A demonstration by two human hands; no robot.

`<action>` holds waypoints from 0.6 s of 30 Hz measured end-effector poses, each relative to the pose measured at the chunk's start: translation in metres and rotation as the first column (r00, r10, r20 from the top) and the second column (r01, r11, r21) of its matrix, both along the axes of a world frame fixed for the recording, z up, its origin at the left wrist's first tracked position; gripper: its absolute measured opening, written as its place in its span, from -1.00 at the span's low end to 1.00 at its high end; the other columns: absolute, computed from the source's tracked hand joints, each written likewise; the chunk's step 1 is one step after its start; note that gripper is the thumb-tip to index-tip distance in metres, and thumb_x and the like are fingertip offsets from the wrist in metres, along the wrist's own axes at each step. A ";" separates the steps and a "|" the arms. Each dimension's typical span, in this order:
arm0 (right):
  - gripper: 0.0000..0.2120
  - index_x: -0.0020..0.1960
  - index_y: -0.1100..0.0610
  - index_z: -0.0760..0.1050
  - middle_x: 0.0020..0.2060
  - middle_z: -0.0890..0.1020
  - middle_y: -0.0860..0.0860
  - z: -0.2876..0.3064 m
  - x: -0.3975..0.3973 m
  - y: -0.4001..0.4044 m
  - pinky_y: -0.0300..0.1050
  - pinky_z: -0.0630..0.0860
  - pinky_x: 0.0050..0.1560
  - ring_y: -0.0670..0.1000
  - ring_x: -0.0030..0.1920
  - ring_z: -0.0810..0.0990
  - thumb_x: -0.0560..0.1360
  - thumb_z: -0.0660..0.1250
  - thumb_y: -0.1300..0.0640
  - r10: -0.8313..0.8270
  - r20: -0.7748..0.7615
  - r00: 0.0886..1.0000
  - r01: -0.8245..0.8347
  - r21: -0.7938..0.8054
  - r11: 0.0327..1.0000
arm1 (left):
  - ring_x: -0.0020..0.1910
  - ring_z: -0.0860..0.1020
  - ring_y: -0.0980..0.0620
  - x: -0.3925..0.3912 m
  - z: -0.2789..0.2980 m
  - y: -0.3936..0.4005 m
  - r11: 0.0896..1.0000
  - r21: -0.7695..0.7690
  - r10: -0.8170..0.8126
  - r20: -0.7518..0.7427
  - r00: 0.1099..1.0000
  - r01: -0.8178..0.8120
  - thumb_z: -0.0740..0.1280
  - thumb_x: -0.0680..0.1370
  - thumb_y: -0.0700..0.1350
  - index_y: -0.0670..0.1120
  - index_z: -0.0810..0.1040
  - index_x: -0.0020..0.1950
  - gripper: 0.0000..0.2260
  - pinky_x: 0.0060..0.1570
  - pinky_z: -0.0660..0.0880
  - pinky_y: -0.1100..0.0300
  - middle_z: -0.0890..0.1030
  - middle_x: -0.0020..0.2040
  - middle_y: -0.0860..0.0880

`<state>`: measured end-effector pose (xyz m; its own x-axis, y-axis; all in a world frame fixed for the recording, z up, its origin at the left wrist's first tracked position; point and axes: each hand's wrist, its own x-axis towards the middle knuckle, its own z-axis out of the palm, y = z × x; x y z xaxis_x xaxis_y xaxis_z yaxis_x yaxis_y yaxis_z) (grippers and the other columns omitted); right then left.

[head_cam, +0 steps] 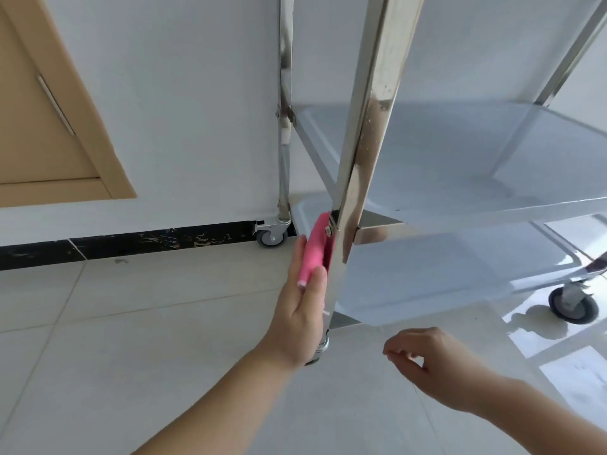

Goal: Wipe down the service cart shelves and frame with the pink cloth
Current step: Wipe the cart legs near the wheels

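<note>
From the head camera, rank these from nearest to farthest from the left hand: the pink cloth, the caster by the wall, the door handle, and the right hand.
1. Pink cloth: held in the left hand against the cart's front leg.
2. Right hand: lower right, holding nothing.
3. Caster by the wall: up and behind, at the cart's rear leg.
4. Door handle: far upper left, on the tan door.

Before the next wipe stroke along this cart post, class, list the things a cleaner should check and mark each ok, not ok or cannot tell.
1. Pink cloth lies against the near post: ok.
2. Left hand holds the cloth, thumb pressing it: ok.
3. Right hand is off the cart, holding nothing: ok.
4. Post above the cloth is clean: not ok, specks and smears show.
5. Middle shelf carries nothing in the way: ok.
6. Far wheel is locked: cannot tell.
</note>
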<state>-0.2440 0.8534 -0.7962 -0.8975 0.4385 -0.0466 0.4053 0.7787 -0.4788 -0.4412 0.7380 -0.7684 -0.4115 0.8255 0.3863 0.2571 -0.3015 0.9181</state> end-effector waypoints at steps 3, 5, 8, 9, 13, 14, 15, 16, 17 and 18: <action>-0.89 -0.11 -0.03 0.58 -0.33 0.53 -0.27 0.003 0.011 0.004 -0.30 0.44 -0.28 -0.15 -0.28 0.51 0.51 0.29 0.11 0.009 -0.009 1.000 -0.009 0.001 1.000 | 0.50 0.05 -0.11 0.006 0.012 0.007 0.986 -0.149 -0.068 0.084 0.994 0.080 0.15 0.50 -0.26 0.17 0.02 0.47 -0.37 0.34 0.08 -0.39 0.02 0.54 0.19; -0.89 -0.11 -0.03 0.59 -0.33 0.54 -0.28 0.004 0.015 0.006 -0.34 0.41 -0.29 -0.18 -0.27 0.51 0.51 0.29 0.11 0.021 -0.020 1.000 -0.021 -0.002 1.000 | 0.46 0.19 -0.18 -0.007 0.009 0.001 0.959 -0.226 -0.130 0.192 0.973 0.173 0.20 0.40 -0.15 0.14 0.16 0.38 -0.43 0.38 0.15 -0.25 0.17 0.52 -0.06; -0.90 -0.11 -0.04 0.59 -0.32 0.56 -0.26 0.005 0.019 0.011 -0.40 0.38 -0.30 -0.16 -0.28 0.53 0.50 0.30 0.10 0.019 -0.030 0.999 -0.019 0.012 1.000 | 0.14 0.50 -0.06 -0.031 0.009 -0.008 0.947 -0.213 -0.236 0.048 0.971 0.241 0.24 0.50 -0.04 0.19 0.19 0.46 -0.45 0.19 0.41 0.00 0.52 0.23 -0.04; -0.90 -0.11 -0.05 0.59 -0.31 0.57 -0.25 0.005 0.019 0.012 -0.41 0.38 -0.30 -0.15 -0.28 0.54 0.50 0.31 0.10 0.010 -0.032 0.999 -0.009 0.018 1.000 | 0.05 0.55 -0.06 -0.035 0.011 -0.007 0.958 -0.203 -0.207 -0.001 0.978 0.202 0.27 0.53 0.01 0.19 0.23 0.45 -0.50 0.13 0.47 0.01 0.59 0.12 -0.06; -0.91 -0.12 -0.01 0.59 -0.32 0.60 -0.17 0.009 0.017 0.012 -0.30 0.46 -0.32 -0.12 -0.29 0.55 0.49 0.32 0.12 -0.016 -0.067 0.998 0.018 0.028 0.999 | 0.06 0.56 0.07 -0.034 0.016 0.012 0.990 -0.140 -0.007 -0.123 0.992 -0.010 0.42 0.40 0.16 0.20 0.43 0.22 -0.59 0.09 0.48 0.13 0.60 0.08 0.09; -0.92 -0.13 0.00 0.58 -0.32 0.60 -0.16 0.010 0.016 0.012 -0.26 0.48 -0.31 -0.11 -0.29 0.55 0.49 0.32 0.12 -0.015 -0.076 0.997 0.018 0.032 0.999 | 0.05 0.54 0.14 -0.032 0.016 0.017 0.991 -0.135 0.006 -0.135 0.991 -0.024 0.42 0.39 0.19 0.20 0.44 0.18 -0.60 0.06 0.47 0.24 0.58 0.08 0.10; -0.92 -0.13 0.00 0.58 -0.32 0.60 -0.16 0.010 0.016 0.012 -0.24 0.49 -0.30 -0.11 -0.29 0.55 0.49 0.31 0.12 -0.013 -0.086 0.996 0.016 0.035 0.999 | 0.04 0.53 0.21 -0.030 0.016 0.021 0.990 -0.136 0.006 -0.120 0.993 -0.022 0.41 0.40 0.20 0.19 0.43 0.16 -0.62 0.00 0.44 0.36 0.56 0.07 0.12; -0.92 -0.14 0.00 0.57 -0.33 0.60 -0.16 0.011 0.015 0.011 -0.23 0.49 -0.30 -0.11 -0.30 0.54 0.49 0.31 0.12 -0.011 -0.094 0.996 0.014 0.039 0.999 | 0.02 0.53 0.26 -0.027 0.014 0.025 0.990 -0.143 0.001 -0.083 0.997 -0.013 0.40 0.42 0.18 0.17 0.42 0.14 -0.65 -0.03 0.43 0.41 0.54 0.06 0.12; -0.92 -0.14 0.00 0.56 -0.33 0.60 -0.16 0.011 0.014 0.011 -0.23 0.49 -0.30 -0.12 -0.30 0.54 0.49 0.31 0.13 -0.010 -0.101 0.995 0.014 0.043 0.999 | 0.02 0.54 0.25 -0.024 0.010 0.029 0.990 -0.145 -0.007 -0.040 0.999 0.001 0.40 0.44 0.13 0.14 0.41 0.15 -0.67 -0.04 0.44 0.41 0.54 0.05 0.11; -0.92 -0.14 0.00 0.56 -0.33 0.60 -0.15 0.011 0.014 0.011 -0.22 0.49 -0.31 -0.11 -0.31 0.54 0.49 0.31 0.13 -0.009 -0.108 0.994 0.014 0.045 0.999 | 0.03 0.56 0.21 -0.021 0.004 0.032 0.991 -0.132 -0.005 -0.012 1.000 0.003 0.39 0.46 0.07 0.11 0.41 0.17 -0.67 -0.02 0.46 0.37 0.54 0.05 0.09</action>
<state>-0.2300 0.8649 -0.7853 -0.8912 0.4482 0.0701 0.3623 0.7962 -0.4846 -0.4622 0.7700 -0.7648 -0.4043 0.8712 0.2786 0.2675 -0.1786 0.9469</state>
